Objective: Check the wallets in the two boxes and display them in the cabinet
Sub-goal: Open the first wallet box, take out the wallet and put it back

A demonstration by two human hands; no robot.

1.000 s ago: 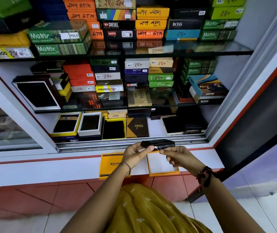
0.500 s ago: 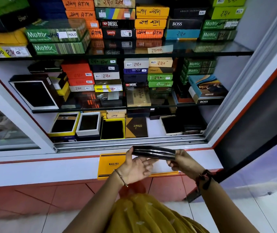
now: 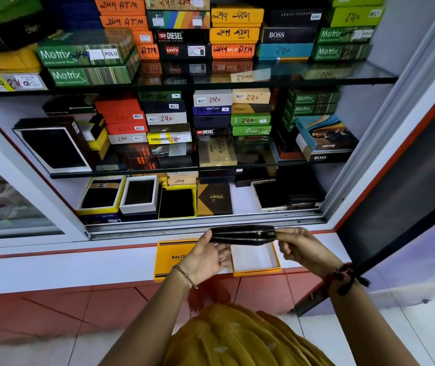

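Observation:
A black zip wallet (image 3: 241, 235) is held level in front of the cabinet's sliding track, its zipper edge facing me. My left hand (image 3: 206, 258) cups its left end from below, palm up. My right hand (image 3: 299, 248) pinches its right end near the zip pull. Below the wallet on the white ledge lie an orange box tray (image 3: 256, 261) with a white inside and an orange lid (image 3: 170, 256) marked BALISI, partly hidden by my left hand.
The open cabinet (image 3: 206, 221) has two glass shelves stacked with labelled wallet boxes. Its floor holds open display boxes with dark wallets (image 3: 176, 202) and a bare white patch (image 3: 242, 199) right of a brown box. A glass door (image 3: 13, 202) stands left.
The wallet has gone from a small folded shape held by the fingertips to lying flat and stretched between both hands. My left hand has turned palm up beneath it.

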